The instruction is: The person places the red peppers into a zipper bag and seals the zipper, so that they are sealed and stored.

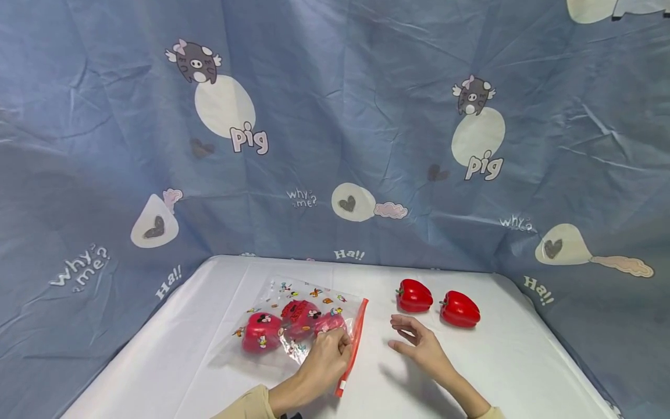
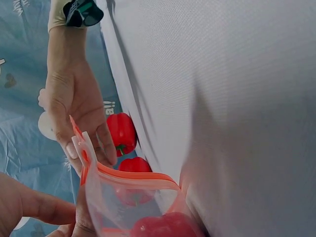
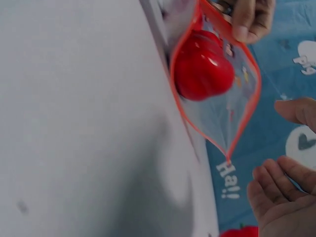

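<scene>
A clear zip bag (image 1: 282, 297) printed with small cartoon figures lies on the table with several red bell peppers (image 1: 262, 333) inside. My left hand (image 1: 327, 358) pinches the upper edge of its red-rimmed mouth, and in the right wrist view the mouth gapes, showing a bell pepper (image 3: 203, 69) just within. To the right of the bag, my right hand (image 1: 419, 346) hovers above the table, fingers relaxed and holding nothing. Just beyond it lie two loose red bell peppers, one nearer the back (image 1: 414, 295) and one farther right (image 1: 459, 309).
The table (image 1: 220, 285) is covered in white cloth. A blue curtain (image 1: 314, 145) with pig prints hangs around its back and sides. A dark strapped device (image 2: 85, 12) sits on the right wrist.
</scene>
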Demonstrator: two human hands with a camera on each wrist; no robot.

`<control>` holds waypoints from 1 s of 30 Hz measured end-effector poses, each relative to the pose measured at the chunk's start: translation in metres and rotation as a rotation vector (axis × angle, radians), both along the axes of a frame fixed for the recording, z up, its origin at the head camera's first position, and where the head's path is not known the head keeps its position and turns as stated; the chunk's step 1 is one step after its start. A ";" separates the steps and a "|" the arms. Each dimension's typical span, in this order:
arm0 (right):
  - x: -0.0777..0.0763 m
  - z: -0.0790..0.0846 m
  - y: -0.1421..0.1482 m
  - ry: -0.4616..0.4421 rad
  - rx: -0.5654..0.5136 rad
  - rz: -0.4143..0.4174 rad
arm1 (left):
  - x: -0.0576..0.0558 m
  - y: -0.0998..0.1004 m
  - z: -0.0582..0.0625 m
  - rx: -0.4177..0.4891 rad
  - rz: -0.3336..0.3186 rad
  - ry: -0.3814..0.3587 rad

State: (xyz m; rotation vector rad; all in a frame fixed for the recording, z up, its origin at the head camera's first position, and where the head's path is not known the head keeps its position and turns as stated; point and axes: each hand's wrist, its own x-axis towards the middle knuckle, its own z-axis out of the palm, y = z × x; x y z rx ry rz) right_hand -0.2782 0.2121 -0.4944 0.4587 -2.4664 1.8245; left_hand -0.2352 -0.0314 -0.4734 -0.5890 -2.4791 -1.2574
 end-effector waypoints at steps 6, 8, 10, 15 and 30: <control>-0.005 0.010 0.014 0.019 -0.015 -0.020 | -0.001 -0.001 0.000 0.001 -0.010 -0.004; -0.007 0.013 0.019 0.027 -0.008 -0.020 | -0.001 -0.001 0.001 0.001 -0.012 -0.009; -0.009 0.015 0.025 0.054 -0.005 -0.017 | -0.001 -0.001 0.001 0.000 -0.010 -0.012; -0.012 0.019 0.040 0.122 -0.038 -0.021 | 0.000 0.000 0.000 -0.003 -0.006 -0.001; -0.021 0.019 0.076 0.141 -0.007 -0.124 | 0.001 0.000 -0.001 0.013 -0.014 -0.010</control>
